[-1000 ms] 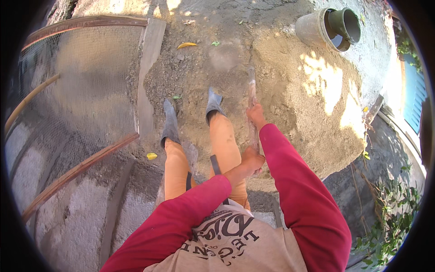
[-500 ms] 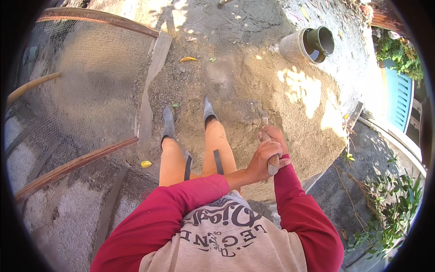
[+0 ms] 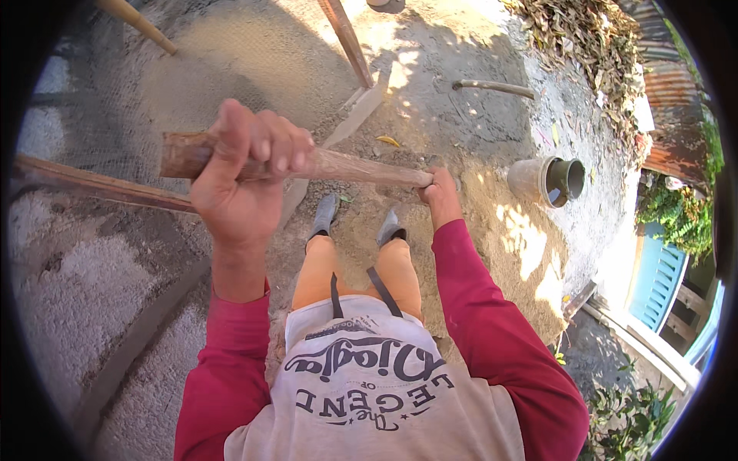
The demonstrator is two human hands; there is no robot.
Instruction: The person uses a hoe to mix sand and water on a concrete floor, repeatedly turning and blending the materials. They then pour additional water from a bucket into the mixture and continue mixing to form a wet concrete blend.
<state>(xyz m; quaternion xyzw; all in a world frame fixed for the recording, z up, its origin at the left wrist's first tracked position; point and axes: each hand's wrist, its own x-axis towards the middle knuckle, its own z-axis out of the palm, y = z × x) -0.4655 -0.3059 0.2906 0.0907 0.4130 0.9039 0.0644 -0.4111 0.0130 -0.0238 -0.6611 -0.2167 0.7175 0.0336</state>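
Both hands grip the wooden handle (image 3: 338,164) lying crosswise: left hand (image 3: 246,173) nearer its end, right hand (image 3: 440,194) farther along.

No packages, labels, signs or screens are seen anywhere around the left hand (image 3: 246,180) or the right hand (image 3: 442,196); only dark printed lettering is found on the pale shirt (image 3: 369,384), below both hands.
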